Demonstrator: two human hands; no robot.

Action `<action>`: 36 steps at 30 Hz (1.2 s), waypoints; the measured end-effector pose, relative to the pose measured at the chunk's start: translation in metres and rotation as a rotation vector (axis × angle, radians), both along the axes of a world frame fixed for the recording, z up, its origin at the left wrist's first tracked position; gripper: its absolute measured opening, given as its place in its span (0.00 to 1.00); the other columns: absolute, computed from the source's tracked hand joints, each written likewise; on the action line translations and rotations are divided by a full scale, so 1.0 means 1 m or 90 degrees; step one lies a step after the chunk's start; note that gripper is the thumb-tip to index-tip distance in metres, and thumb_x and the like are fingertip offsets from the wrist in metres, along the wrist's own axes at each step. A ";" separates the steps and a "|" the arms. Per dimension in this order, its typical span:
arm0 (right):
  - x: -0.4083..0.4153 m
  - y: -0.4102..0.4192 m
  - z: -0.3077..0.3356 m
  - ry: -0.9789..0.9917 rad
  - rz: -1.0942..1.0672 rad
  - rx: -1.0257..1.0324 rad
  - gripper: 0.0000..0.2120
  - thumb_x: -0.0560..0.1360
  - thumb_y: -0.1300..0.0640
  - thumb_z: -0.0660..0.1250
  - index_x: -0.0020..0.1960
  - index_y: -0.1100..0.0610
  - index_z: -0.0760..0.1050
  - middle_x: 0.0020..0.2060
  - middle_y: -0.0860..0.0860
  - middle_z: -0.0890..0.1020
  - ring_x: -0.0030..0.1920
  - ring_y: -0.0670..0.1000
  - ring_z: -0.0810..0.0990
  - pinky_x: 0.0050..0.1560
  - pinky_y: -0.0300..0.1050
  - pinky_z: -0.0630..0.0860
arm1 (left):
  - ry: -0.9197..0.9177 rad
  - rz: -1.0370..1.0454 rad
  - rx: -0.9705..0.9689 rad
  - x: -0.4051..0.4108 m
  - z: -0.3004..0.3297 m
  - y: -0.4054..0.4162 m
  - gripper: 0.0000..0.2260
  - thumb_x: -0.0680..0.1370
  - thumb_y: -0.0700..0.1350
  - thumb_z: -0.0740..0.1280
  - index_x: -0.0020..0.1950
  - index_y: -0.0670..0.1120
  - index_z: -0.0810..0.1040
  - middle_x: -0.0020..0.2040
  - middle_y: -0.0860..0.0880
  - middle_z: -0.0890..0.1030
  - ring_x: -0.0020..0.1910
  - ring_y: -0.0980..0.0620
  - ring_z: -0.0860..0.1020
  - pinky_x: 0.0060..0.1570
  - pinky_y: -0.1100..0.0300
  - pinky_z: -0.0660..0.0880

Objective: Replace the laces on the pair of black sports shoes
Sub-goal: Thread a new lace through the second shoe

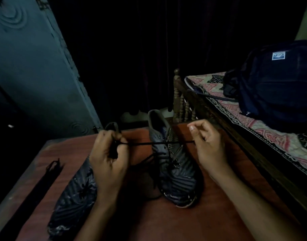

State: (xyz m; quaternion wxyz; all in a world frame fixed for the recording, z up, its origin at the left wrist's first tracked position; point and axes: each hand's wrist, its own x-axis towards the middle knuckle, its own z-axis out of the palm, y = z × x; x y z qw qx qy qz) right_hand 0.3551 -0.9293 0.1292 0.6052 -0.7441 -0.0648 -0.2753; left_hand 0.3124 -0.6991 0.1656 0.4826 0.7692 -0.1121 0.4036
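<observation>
Two black sports shoes stand on a reddish-brown table (166, 223). The right shoe (175, 173) is at the middle, toe toward me. The left shoe (74, 197) lies partly under my left forearm. A black lace (145, 144) runs taut across the right shoe's eyelets. My left hand (107, 153) pinches one end of it and holds a bunch of lace in its curled fingers. My right hand (208, 145) pinches the other end between thumb and fingers.
A long black strip, seemingly bundled laces (39, 185), lies on the table's left side. A bed with a patterned cover (264, 133) and a dark backpack (274, 89) stands at the right, its wooden post (177, 94) behind the shoe. A blue-grey door (36, 70) is at the left.
</observation>
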 end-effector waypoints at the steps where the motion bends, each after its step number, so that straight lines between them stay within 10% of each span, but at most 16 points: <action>1: 0.000 0.000 0.000 0.008 0.000 -0.005 0.07 0.83 0.50 0.64 0.49 0.52 0.75 0.28 0.39 0.77 0.26 0.39 0.70 0.33 0.40 0.63 | -0.001 -0.022 0.002 -0.001 0.001 -0.001 0.08 0.72 0.42 0.58 0.40 0.40 0.74 0.41 0.47 0.74 0.42 0.50 0.75 0.40 0.52 0.70; 9: -0.030 0.031 0.013 -0.008 0.158 -0.029 0.06 0.81 0.50 0.61 0.52 0.49 0.76 0.37 0.41 0.82 0.37 0.41 0.78 0.39 0.42 0.72 | 0.087 -0.173 0.275 -0.012 -0.017 -0.038 0.22 0.81 0.58 0.66 0.73 0.54 0.75 0.57 0.58 0.83 0.55 0.60 0.79 0.58 0.52 0.76; 14: -0.025 0.025 0.020 -0.003 0.170 0.015 0.05 0.80 0.50 0.64 0.50 0.49 0.78 0.33 0.42 0.80 0.31 0.39 0.74 0.35 0.32 0.67 | 0.071 -0.162 0.134 -0.006 -0.018 -0.033 0.11 0.80 0.51 0.69 0.61 0.52 0.85 0.51 0.58 0.85 0.51 0.59 0.83 0.49 0.53 0.81; 22: -0.028 0.027 0.018 -0.004 0.191 0.014 0.04 0.80 0.53 0.66 0.49 0.51 0.77 0.32 0.42 0.80 0.32 0.39 0.76 0.35 0.32 0.69 | 0.120 -0.164 0.238 -0.009 -0.018 -0.037 0.17 0.79 0.60 0.67 0.65 0.56 0.81 0.54 0.62 0.81 0.53 0.59 0.77 0.52 0.65 0.73; 28: -0.028 0.031 0.016 0.037 0.211 0.008 0.05 0.81 0.58 0.66 0.48 0.50 0.77 0.30 0.44 0.81 0.29 0.41 0.75 0.33 0.34 0.69 | 0.140 -0.222 0.111 -0.003 -0.022 -0.037 0.09 0.79 0.41 0.73 0.56 0.53 0.86 0.49 0.59 0.85 0.50 0.60 0.84 0.49 0.65 0.78; 36: -0.029 0.033 0.015 0.033 0.197 -0.003 0.03 0.80 0.53 0.67 0.48 0.46 0.77 0.35 0.48 0.84 0.34 0.44 0.80 0.37 0.46 0.76 | 0.197 -0.272 0.041 -0.009 -0.018 -0.042 0.06 0.77 0.44 0.75 0.54 0.50 0.87 0.47 0.59 0.87 0.47 0.59 0.85 0.48 0.60 0.81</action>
